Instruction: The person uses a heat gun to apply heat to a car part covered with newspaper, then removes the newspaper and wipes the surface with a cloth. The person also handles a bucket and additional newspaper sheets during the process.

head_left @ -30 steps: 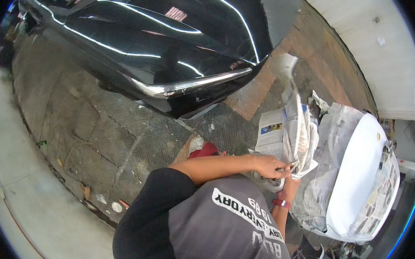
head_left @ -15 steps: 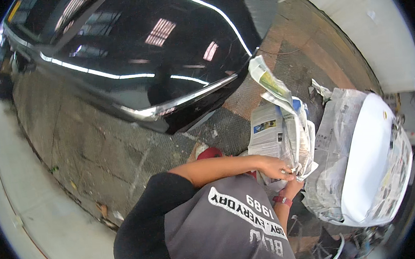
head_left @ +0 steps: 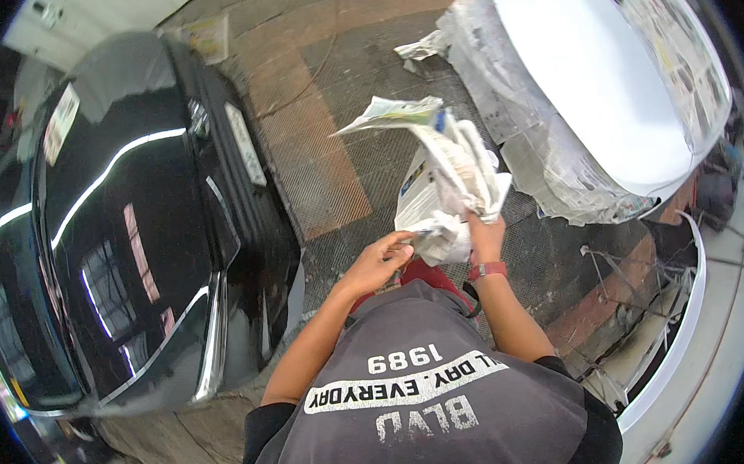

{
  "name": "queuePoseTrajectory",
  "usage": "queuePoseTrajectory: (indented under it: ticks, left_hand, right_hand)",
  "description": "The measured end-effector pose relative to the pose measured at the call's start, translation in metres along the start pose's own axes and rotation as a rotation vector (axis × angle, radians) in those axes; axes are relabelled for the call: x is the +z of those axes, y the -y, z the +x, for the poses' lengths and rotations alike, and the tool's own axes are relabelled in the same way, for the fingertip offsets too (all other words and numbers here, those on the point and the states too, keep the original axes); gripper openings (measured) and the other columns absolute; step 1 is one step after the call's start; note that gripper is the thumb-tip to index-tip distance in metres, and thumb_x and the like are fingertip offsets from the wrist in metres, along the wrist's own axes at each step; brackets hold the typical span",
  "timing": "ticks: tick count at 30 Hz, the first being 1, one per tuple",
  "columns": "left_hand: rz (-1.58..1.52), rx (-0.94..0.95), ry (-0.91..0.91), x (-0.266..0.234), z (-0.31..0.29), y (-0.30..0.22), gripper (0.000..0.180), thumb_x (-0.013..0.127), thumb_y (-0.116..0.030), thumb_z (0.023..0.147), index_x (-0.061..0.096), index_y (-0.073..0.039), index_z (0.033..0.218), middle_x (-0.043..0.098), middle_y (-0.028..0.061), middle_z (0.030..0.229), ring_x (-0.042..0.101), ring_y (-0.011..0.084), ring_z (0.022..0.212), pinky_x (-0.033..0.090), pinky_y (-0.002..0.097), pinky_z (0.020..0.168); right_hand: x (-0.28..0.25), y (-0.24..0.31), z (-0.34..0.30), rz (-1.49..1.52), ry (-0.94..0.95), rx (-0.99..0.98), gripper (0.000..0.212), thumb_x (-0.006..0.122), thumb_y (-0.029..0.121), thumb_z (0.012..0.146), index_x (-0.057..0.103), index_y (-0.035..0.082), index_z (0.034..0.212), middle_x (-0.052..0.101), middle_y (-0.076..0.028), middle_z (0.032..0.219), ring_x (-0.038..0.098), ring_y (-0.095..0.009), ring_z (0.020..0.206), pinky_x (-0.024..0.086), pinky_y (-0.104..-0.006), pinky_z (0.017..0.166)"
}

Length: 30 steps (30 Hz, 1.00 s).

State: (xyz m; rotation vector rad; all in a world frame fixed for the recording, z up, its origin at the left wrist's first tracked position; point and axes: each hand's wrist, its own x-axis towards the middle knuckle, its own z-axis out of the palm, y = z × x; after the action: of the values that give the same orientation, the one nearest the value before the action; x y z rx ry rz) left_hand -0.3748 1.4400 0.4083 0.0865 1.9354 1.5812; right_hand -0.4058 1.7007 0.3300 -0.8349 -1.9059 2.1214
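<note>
A crumpled bundle of newspaper sheets (head_left: 458, 170) stands up in front of my body, one loose sheet flapping out to the left at its top. My right hand (head_left: 485, 237), with a red band at the wrist, is closed around the gathered lower right part of the bundle. At the lower left edge of the paper is my left hand (head_left: 379, 262), its fingers bent and the thumb and fingertips pinching a corner there. Part of the right hand's grip is hidden by folds of paper.
To the left is a shiny black car (head_left: 130, 232). A white car panel (head_left: 572, 71) with newspaper masking (head_left: 549, 172) round its edges stands at the right. Below it are a thin wire rack (head_left: 627, 300) and a curved white strip (head_left: 685, 322). Textured matting (head_left: 361, 82) covers the floor.
My view and body have turned, so the black car now lies left and the panel upper right. My hands, close together before, are now apart at either side of the newspaper's base.
</note>
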Motion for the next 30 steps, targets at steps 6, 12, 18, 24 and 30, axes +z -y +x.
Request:
queuePoseTrajectory:
  ticks: [6, 12, 18, 24, 30]
  left_hand:
    - [0.168, 0.000, 0.087, -0.033, 0.117, -0.066, 0.063, 0.060, -0.036, 0.111, 0.039, -0.008, 0.163, 0.061, 0.0171, 0.149, 0.062, 0.0275, 0.129, 0.048, 0.0416, 0.110]
    - [0.383, 0.074, 0.137, -0.039, 0.167, -0.104, 0.087, 0.057, -0.058, 0.106, 0.024, -0.008, 0.170, 0.052, 0.0265, 0.157, 0.053, 0.0346, 0.145, 0.041, 0.0387, 0.119]
    - [0.036, 0.065, 0.181, -0.094, 0.238, -0.143, 0.077, 0.059, -0.054, 0.107, 0.036, -0.011, 0.167, 0.059, 0.0182, 0.149, 0.061, 0.0279, 0.127, 0.046, 0.0385, 0.110]
    - [0.149, 0.041, 0.048, -0.166, 0.337, -0.163, 0.046, 0.058, -0.048, 0.109, 0.060, -0.012, 0.137, 0.073, 0.0130, 0.123, 0.067, 0.0249, 0.110, 0.051, 0.0403, 0.099]
    - [0.571, 0.231, -0.033, -0.235, 0.443, -0.238, 0.049, 0.058, -0.052, 0.103, 0.064, -0.010, 0.127, 0.074, 0.0224, 0.114, 0.070, 0.0449, 0.107, 0.053, 0.0544, 0.092]
  right_hand:
    - [0.042, 0.052, 0.073, -0.099, 0.328, -0.099, 0.041, 0.079, 0.006, 0.085, 0.069, -0.004, 0.124, 0.078, -0.012, 0.114, 0.072, -0.020, 0.102, 0.055, -0.0338, 0.091]
    - [0.075, 0.094, 0.129, -0.158, 0.489, -0.151, 0.060, 0.087, 0.011, 0.077, 0.065, -0.003, 0.130, 0.076, -0.015, 0.120, 0.072, -0.022, 0.107, 0.056, -0.0354, 0.093]
    - [0.131, 0.130, 0.213, -0.270, 0.479, -0.209, 0.054, 0.083, 0.007, 0.078, 0.065, -0.003, 0.129, 0.076, -0.014, 0.118, 0.071, -0.021, 0.105, 0.055, -0.0359, 0.092]
    - [0.198, 0.161, 0.318, -0.261, 0.571, -0.078, 0.054, 0.081, 0.007, 0.083, 0.064, -0.003, 0.133, 0.075, -0.013, 0.121, 0.069, -0.020, 0.107, 0.053, -0.0349, 0.095]
    - [0.274, 0.208, 0.407, -0.155, 0.485, -0.018, 0.055, 0.084, 0.014, 0.088, 0.063, -0.005, 0.136, 0.073, -0.012, 0.125, 0.069, -0.022, 0.109, 0.053, -0.0370, 0.097]
